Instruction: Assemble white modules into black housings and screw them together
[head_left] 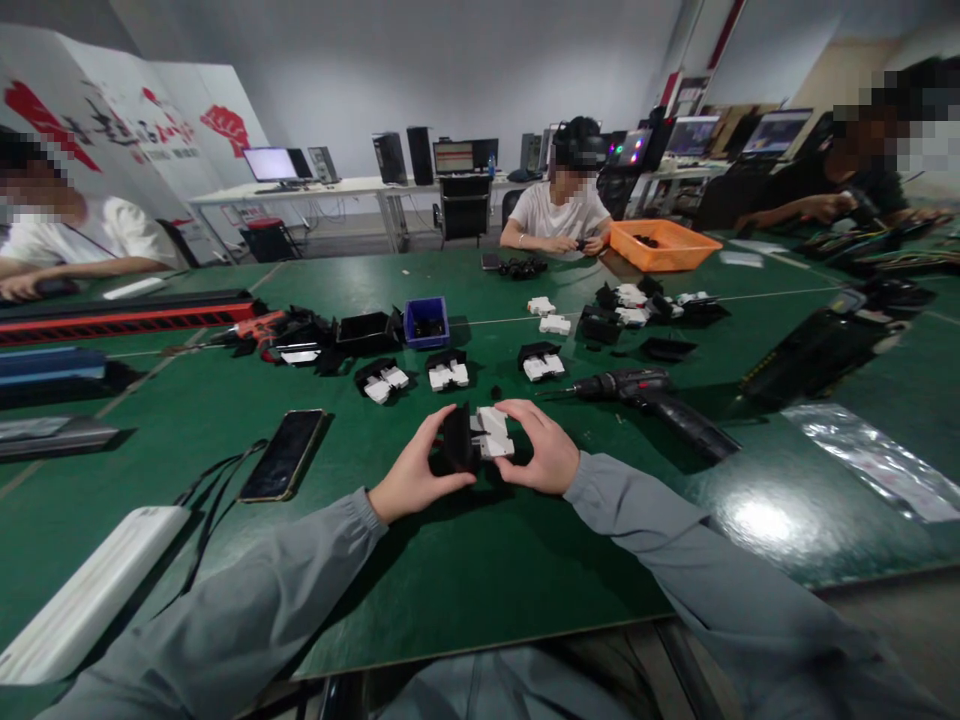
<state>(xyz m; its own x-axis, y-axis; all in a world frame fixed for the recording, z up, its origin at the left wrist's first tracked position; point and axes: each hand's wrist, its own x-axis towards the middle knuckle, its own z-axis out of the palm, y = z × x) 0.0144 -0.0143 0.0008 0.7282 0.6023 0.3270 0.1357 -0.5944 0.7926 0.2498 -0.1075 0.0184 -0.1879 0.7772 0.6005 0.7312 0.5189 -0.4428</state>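
Between my two hands, just above the green table (420, 620), is a small part made of a black plastic shell (457, 440) and a white plastic block (493, 433). My left hand (416, 470) grips the black shell, thumb below and fingers above. On the other side my right hand (547, 450) pinches the white block between thumb and fingers. Behind them lie similar black-and-white parts (448, 372), several in a loose row. A black cordless drill (637, 388) rests on its side to the right of my right hand, its bit pointing left.
A phone (285, 455) and a white power bank (94, 590) with a strap lie at left. Farther back are a blue bin (426, 322), a red drill (262, 330) and an orange basket (660, 250). A clear plastic bag (877, 460) lies right. Other people sit around the table.
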